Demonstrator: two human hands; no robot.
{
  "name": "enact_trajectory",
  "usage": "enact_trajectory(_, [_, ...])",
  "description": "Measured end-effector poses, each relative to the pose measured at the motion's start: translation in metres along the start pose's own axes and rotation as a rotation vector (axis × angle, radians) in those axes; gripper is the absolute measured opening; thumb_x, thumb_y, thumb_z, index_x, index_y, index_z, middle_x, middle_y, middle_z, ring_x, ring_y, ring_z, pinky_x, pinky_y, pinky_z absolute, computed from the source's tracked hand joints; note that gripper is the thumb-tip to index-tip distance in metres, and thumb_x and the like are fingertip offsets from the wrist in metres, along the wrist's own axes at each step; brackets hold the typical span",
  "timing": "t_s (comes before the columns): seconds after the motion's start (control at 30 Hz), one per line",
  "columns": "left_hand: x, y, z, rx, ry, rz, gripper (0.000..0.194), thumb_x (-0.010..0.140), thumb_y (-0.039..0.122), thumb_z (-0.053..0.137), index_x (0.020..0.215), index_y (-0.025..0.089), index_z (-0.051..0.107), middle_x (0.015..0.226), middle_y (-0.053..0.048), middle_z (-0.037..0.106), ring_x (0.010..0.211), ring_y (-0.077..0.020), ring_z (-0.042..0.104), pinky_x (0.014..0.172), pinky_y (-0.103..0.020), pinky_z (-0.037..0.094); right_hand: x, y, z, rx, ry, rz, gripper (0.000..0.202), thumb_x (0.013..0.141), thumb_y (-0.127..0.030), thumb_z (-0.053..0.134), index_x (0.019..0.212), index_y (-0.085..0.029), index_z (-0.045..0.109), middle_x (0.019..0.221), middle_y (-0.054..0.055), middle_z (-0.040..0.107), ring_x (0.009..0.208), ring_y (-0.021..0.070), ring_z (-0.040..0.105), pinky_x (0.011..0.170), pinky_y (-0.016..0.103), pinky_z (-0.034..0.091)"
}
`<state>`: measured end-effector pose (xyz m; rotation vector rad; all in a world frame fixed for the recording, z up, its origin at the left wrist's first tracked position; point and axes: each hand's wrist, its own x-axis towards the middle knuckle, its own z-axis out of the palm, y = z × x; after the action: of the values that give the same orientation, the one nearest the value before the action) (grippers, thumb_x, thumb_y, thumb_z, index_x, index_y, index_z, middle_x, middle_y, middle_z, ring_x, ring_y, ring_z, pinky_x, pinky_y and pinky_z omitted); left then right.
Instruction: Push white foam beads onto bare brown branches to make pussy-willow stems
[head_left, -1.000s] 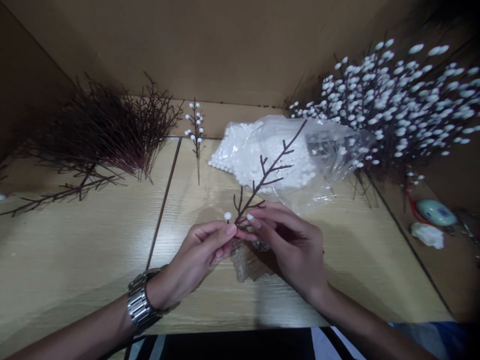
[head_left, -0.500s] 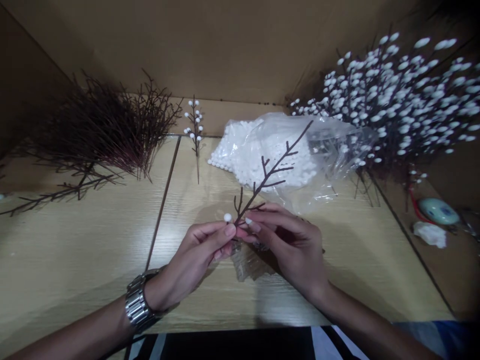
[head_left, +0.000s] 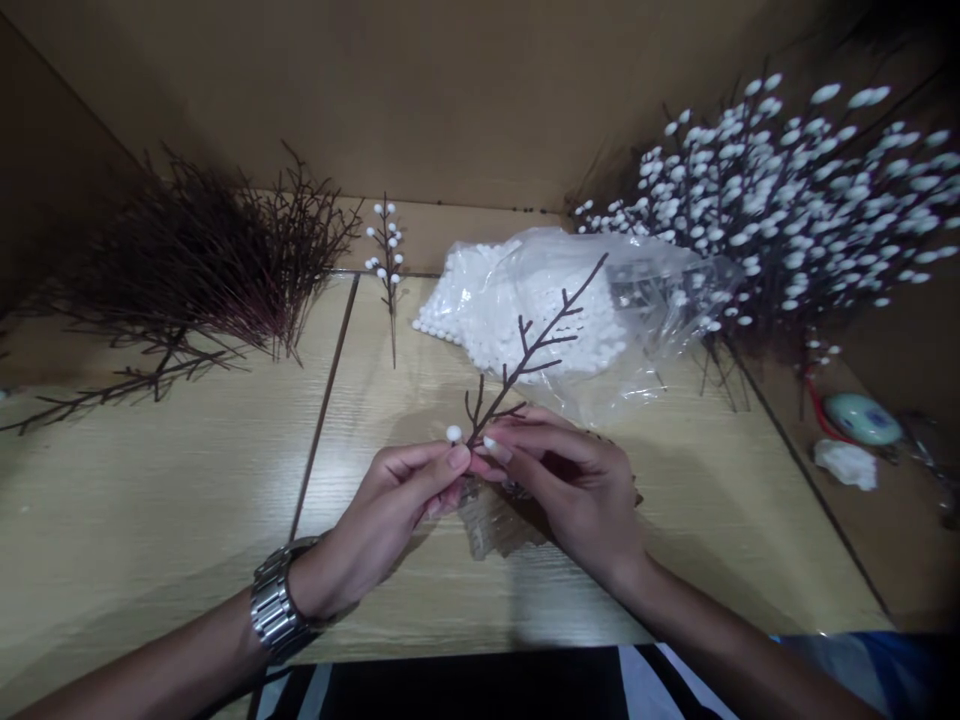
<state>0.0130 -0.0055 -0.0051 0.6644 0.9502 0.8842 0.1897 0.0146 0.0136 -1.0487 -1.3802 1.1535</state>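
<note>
Between thumb and fingers, my left hand [head_left: 409, 482] pinches the lower part of a dark brown twig [head_left: 517, 372], which slants up to the right. One white ball [head_left: 454, 433] sits on a short side branch just above my left thumb. My right hand [head_left: 574, 480] holds a second white ball [head_left: 490, 442] between thumb and forefinger, against a low side branch. The twig's upper branches are bare. Behind it lies a clear plastic bag [head_left: 637, 385] with many white balls [head_left: 517, 300].
Bare twigs [head_left: 195, 250] are heaped at the left. A small twig with white balls [head_left: 388, 250] lies at the back centre. Many white-tipped branches [head_left: 787, 190] fill the back right, near a pale green oval object [head_left: 862, 419] and a crumpled white piece [head_left: 845, 464]. Clear wrapping [head_left: 491, 525] lies beneath my hands.
The twig's tip and my right hand have shifted slightly left. Objects on the right also appear a little further left in the view. Both hands keep their hold.
</note>
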Motion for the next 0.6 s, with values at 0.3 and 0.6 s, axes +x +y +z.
enact_trajectory(0.3, [-0.003,0.006,0.005,0.038,-0.017,0.024,0.027,0.090,0.041,0.070,0.086,0.016,0.081,0.067,0.000,0.054,0.065,-0.0121,0.039,0.059,-0.023,0.031,-0.006,-0.002,-0.005,0.266,-0.037,0.256,0.013,0.084,-0.029,0.075,0.096,-0.028,0.080,0.101,0.003,0.076,0.083,0.0192,0.076,0.070,0.034,0.067])
enact_trajectory(0.6, [0.000,0.006,0.006,-0.034,0.084,-0.030,0.032,0.070,0.043,0.088,0.083,0.015,0.081,0.059,0.002,0.055,0.056,-0.0072,0.040,0.050,-0.015,0.036,-0.033,-0.008,-0.040,0.579,0.108,0.342,0.022,0.087,-0.041,0.070,0.098,-0.022,0.071,0.080,0.001,0.068,0.064,0.0137,0.070,0.044,0.018,0.056])
